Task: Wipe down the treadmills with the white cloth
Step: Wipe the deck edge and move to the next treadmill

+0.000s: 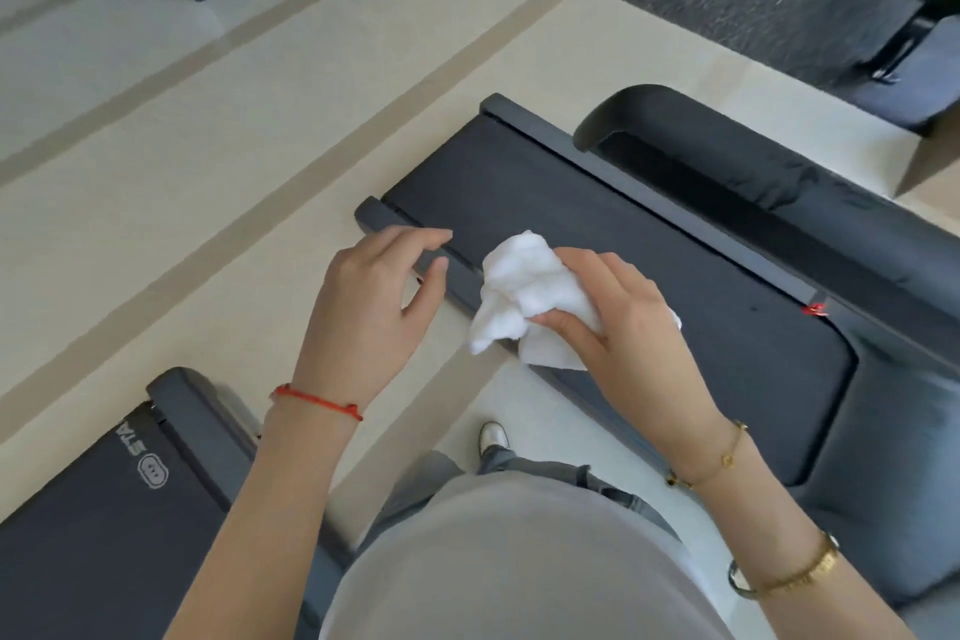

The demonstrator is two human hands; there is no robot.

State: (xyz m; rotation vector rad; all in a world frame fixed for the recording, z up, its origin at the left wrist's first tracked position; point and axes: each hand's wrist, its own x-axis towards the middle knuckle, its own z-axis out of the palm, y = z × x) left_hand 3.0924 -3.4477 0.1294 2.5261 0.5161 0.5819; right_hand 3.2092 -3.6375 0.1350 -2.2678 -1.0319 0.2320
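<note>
The white cloth is bunched in the right hand, whose fingers pinch it, thumb on top, above the near side rail of the treadmill. The left hand hovers just beside the cloth, fingers loosely apart, holding nothing. A second treadmill lies at lower left on the floor.

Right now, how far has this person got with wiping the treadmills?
Nothing shows as finished: no wiped patch can be told from an unwiped one. In hand: the right hand grips the bunched white cloth above the near side rail of the treadmill ahead, while the left hand hovers open beside it. Left: its belt, likely, and the second treadmill at lower left.
</note>
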